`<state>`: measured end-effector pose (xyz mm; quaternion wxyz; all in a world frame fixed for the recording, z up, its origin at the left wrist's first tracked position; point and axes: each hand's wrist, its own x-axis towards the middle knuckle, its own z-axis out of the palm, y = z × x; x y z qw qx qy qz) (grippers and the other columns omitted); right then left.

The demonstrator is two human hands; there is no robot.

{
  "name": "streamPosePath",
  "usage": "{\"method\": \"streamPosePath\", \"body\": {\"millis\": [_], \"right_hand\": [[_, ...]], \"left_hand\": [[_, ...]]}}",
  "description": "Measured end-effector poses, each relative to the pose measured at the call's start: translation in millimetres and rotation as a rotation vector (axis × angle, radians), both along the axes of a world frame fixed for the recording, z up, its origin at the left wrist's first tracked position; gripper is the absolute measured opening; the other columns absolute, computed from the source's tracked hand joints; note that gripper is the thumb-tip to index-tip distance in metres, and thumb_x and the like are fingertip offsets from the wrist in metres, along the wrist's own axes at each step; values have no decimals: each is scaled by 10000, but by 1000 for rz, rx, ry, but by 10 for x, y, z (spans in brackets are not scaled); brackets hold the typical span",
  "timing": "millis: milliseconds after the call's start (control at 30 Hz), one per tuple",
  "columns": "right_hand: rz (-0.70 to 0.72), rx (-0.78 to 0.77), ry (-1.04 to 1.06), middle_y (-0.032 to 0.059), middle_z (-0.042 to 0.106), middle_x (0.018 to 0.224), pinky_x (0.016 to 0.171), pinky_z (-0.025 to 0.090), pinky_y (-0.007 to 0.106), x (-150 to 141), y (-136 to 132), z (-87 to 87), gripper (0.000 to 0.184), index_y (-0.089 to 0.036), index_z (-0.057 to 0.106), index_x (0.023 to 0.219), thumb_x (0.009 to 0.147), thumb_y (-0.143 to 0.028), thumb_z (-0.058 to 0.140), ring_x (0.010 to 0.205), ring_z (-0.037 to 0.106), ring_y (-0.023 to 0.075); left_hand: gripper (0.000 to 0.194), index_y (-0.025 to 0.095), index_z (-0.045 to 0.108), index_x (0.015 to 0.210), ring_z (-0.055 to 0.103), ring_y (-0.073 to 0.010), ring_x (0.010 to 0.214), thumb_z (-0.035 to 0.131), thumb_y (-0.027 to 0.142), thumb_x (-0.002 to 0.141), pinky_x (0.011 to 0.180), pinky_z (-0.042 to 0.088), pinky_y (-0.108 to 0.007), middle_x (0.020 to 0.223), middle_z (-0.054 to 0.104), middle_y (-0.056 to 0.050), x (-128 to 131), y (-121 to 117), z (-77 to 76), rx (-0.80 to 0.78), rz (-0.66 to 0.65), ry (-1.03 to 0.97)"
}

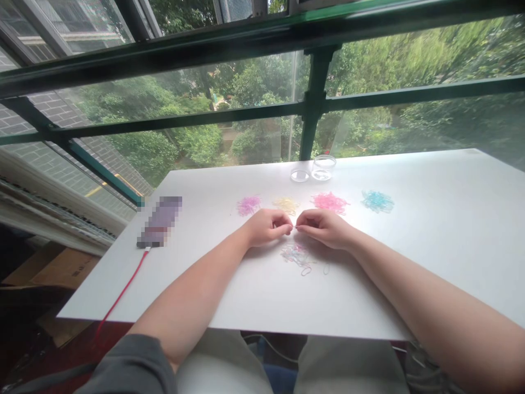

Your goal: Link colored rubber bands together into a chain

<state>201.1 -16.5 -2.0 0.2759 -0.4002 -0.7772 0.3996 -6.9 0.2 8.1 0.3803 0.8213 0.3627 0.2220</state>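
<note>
Left hand (266, 225) and right hand (326, 227), fingers closed, pinch a tiny band (294, 227), probably for control, just beyond mixed bands (296, 254); purple pile (248, 206), yellow pile (287, 206), pink pile (329, 202), blue pile (378, 201) apart, presumably avoiding mixing.

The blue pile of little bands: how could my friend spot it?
Start at the white table by the windows. Across it lies a row of coloured piles. The blue pile is at the right end, past the pink pile, and no other is blue.

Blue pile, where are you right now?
In the head view, the blue pile is on the right side of the white table, just right of the pink pile.
</note>
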Motion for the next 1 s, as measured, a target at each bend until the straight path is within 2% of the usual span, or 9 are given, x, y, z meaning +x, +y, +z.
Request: {"method": "streamPosePath", "body": {"millis": [200, 467, 667, 833, 1000], "right_hand": [[15, -18, 13, -43, 442, 525, 453, 281, 215, -5, -23, 26, 124, -167, 562, 754, 799, -271, 512, 470, 383, 78], [25, 12, -22, -38, 453, 560, 482, 304, 219, -7, -27, 45, 71, -172, 528, 725, 774, -206, 490, 497, 401, 83], [-10, 47, -27, -34, 432, 594, 508, 307, 232, 113, 36, 45, 47, -174, 498, 702, 746, -169, 484, 528, 389, 89], [-19, 53, -16, -34, 412, 599, 522, 306, 238, 186, 58, 57, 44, -176, 490, 688, 728, -158, 483, 550, 380, 94], [-31, 76, -6, -37, 423, 586, 507, 305, 235, 75, 12, 37, 49, -175, 479, 675, 720, -160, 487, 537, 384, 91]], "left_hand": [[177, 146, 607, 807, 522, -91, 610, 505, 290, 798, 575, 393, -196, 736, 656, -20, -10, -5, 10, 7, -34, 40], [135, 146, 570, 782, 487, -84, 582, 501, 262, 772, 555, 378, -191, 713, 625, -13, -27, 9, 17, 25, -65, 93], [25, 149, 482, 662, 409, -64, 524, 500, 162, 674, 495, 323, -178, 584, 487, 33, -171, 69, 47, -42, -32, 64], [64, 151, 426, 608, 354, -53, 487, 481, 130, 633, 451, 276, -175, 538, 417, 47, -296, 97, 91, -131, -66, 53], [63, 142, 478, 655, 405, -62, 515, 506, 184, 693, 487, 320, -180, 569, 469, 32, -159, 44, 14, -100, -33, 13]]}}
